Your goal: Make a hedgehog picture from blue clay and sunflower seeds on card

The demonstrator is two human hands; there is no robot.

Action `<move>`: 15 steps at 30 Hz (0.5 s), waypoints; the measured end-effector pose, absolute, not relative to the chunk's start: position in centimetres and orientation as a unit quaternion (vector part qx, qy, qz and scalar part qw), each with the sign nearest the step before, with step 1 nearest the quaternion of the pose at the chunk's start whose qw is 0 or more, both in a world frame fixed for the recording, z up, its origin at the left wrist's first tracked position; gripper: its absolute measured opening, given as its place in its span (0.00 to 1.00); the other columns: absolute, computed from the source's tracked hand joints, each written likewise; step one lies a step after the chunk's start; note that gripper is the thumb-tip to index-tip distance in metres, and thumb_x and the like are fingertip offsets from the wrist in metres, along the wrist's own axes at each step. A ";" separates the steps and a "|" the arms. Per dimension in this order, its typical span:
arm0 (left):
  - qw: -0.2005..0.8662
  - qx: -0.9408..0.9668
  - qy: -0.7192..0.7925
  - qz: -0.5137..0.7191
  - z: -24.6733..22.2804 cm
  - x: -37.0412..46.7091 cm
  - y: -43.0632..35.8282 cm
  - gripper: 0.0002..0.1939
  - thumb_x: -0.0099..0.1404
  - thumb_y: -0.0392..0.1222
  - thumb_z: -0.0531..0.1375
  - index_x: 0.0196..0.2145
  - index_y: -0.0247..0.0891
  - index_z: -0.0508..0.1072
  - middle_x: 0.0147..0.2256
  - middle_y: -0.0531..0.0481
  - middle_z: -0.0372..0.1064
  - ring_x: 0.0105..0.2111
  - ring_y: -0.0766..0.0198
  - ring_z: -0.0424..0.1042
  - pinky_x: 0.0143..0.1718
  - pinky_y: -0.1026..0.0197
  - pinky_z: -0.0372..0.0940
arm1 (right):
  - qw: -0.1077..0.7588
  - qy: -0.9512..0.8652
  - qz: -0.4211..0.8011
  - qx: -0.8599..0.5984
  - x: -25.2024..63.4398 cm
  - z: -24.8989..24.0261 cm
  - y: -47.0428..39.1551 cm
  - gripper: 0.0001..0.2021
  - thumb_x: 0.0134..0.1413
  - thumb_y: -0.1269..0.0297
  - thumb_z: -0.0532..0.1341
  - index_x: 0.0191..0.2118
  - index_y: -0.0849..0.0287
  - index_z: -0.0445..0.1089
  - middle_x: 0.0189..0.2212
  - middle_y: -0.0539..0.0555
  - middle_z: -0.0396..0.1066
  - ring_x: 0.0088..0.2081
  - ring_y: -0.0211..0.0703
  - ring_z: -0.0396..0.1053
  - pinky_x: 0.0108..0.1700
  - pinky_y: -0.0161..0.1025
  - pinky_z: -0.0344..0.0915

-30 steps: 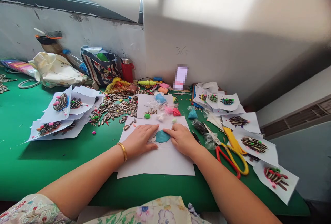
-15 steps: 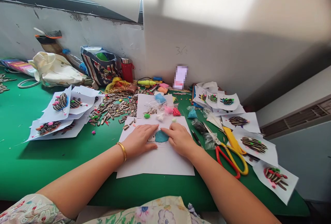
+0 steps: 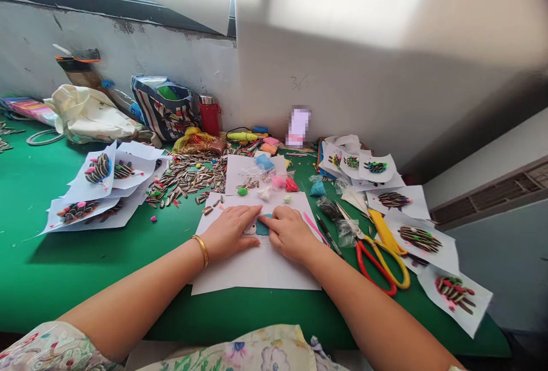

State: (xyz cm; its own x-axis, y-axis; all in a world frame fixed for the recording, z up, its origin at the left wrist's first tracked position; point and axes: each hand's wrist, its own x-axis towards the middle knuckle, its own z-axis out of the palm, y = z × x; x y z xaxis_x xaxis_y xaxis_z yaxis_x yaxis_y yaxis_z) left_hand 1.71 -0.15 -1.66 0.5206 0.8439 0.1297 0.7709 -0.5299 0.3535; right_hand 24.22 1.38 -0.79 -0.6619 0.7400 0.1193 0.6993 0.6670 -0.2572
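A sheet of white paper (image 3: 257,271) lies before me with a small outline drawing and a flattened patch of blue modelling clay (image 3: 264,228) on it. My left hand (image 3: 233,228) rests flat on the paper left of the drawing, fingers stretched out and holding nothing. With its index finger extended, my right hand (image 3: 291,234) presses on the blue clay. Its other fingers are bent, and nothing shows in them. Part of the clay is hidden under the right hand. Just above the hands sit a green clay lump (image 3: 242,191) and a pale green lump (image 3: 287,198).
Large scissors (image 3: 381,257), a black pen (image 3: 329,237) and a pink stick (image 3: 315,227) lie to the right. Sunflower seeds (image 3: 184,177) spread at the back left. Papers with seed hedgehogs (image 3: 98,174) (image 3: 419,240) are stacked on both sides. A red bottle (image 3: 209,117) stands behind.
My right hand has shifted left across the blue clay and covers more of it. The pink stick beside it has come into sight. The left hand stays in place.
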 end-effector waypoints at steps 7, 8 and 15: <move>0.125 0.863 0.462 0.161 -1.9 1.6 -0.1 0.40 0.61 0.56 0.65 0.65 0.43 0.57 0.61 0.41 0.63 0.60 0.49 0.63 0.61 0.47 0.58 | 0.120 -0.904 0.094 -0.399 24.0 -0.8 1.2 0.21 0.60 0.68 0.56 0.59 0.51 0.68 0.41 0.56 0.64 0.45 0.49 0.60 0.48 0.44 0.54; 0.123 0.864 0.462 0.161 -1.9 1.6 -0.1 0.40 0.61 0.56 0.65 0.65 0.43 0.57 0.61 0.41 0.63 0.60 0.49 0.63 0.61 0.47 0.58 | 0.121 -0.905 0.092 -0.397 24.0 -0.8 1.2 0.21 0.60 0.67 0.56 0.58 0.51 0.69 0.41 0.56 0.64 0.45 0.49 0.60 0.48 0.44 0.54; 0.124 0.862 0.469 0.148 -1.8 1.6 -0.1 0.40 0.61 0.54 0.65 0.65 0.42 0.56 0.61 0.40 0.62 0.60 0.48 0.63 0.61 0.46 0.58 | 0.114 -0.912 0.092 -0.382 23.8 -1.2 1.2 0.21 0.62 0.64 0.57 0.60 0.49 0.67 0.42 0.56 0.64 0.45 0.49 0.59 0.48 0.44 0.53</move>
State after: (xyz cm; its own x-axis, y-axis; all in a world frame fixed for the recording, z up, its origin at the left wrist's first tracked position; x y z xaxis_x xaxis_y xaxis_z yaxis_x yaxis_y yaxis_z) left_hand 1.64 -0.14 -1.84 0.5171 0.8447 0.1383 0.7711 -0.5298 0.3532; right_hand 23.78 1.18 -1.18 -0.6819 0.7184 0.1373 0.6766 0.6909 -0.2549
